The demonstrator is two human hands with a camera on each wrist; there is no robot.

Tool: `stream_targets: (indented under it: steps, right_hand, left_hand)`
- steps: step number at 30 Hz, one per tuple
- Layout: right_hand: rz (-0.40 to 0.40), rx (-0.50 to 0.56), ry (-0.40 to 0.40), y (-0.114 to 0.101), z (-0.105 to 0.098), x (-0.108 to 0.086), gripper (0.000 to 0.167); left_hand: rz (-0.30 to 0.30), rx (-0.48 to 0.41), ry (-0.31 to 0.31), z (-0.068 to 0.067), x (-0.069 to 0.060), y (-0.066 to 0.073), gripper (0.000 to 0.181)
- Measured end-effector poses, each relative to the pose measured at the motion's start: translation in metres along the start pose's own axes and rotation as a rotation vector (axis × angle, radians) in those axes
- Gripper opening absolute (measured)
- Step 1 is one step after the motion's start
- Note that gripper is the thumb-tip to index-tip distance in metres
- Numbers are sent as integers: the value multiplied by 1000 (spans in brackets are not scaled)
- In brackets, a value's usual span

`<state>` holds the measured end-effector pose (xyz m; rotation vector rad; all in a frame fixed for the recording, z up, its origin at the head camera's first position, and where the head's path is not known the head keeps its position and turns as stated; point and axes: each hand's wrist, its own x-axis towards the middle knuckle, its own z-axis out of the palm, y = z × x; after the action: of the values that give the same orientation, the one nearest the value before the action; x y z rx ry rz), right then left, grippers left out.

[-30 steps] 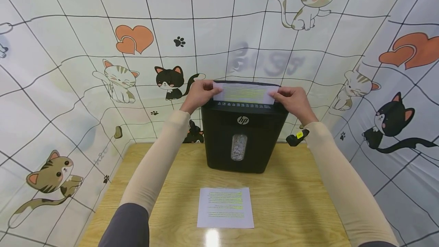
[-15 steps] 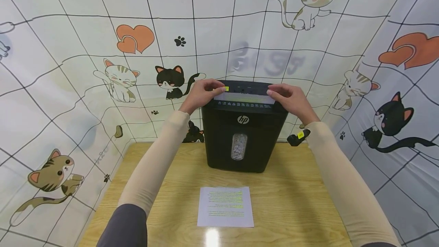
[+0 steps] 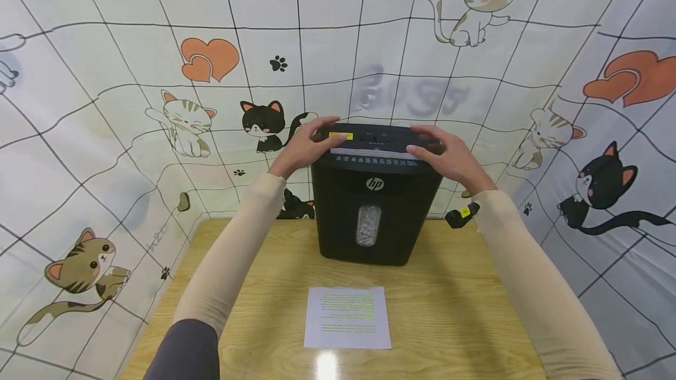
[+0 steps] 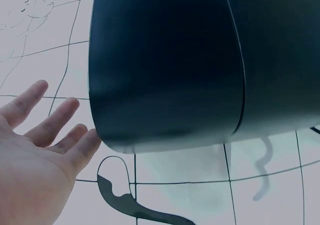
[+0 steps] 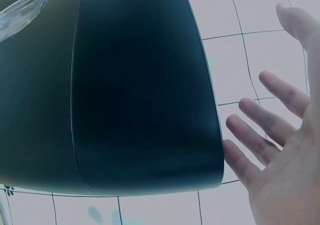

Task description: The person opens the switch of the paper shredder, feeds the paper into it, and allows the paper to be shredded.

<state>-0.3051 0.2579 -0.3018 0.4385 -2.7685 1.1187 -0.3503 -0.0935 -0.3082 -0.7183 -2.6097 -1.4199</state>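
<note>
Feeding appears to be the step in hand: a sheet of paper (image 3: 372, 153) sits in the top of the HP paper shredder (image 3: 369, 201), with only a thin strip showing. The left hand (image 3: 303, 145) has released it, thumb and fingers spread apart, the thumb over a yellow sticker (image 3: 335, 135); the right hand (image 3: 449, 154) is likewise loose and holds nothing, its thumb near the strip's right end. What the moment seems to call for is keeping both thumbs clear of the strip. A second sheet, printed and highlighted (image 3: 347, 318), lies flat on the wooden table (image 3: 438, 309) in front of the machine. A second ago the fed sheet stood taller and both hands pinched its upper corners; the one on the table has stayed put
</note>
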Motion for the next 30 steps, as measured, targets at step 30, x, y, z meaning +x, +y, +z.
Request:
stream_targets:
  steps: [30]
  right_hand:
    - [-8, -151, 126, 38, 16, -47, 106]
  left_hand:
    - [-4, 193, 168, -11, -76, -45, 95]
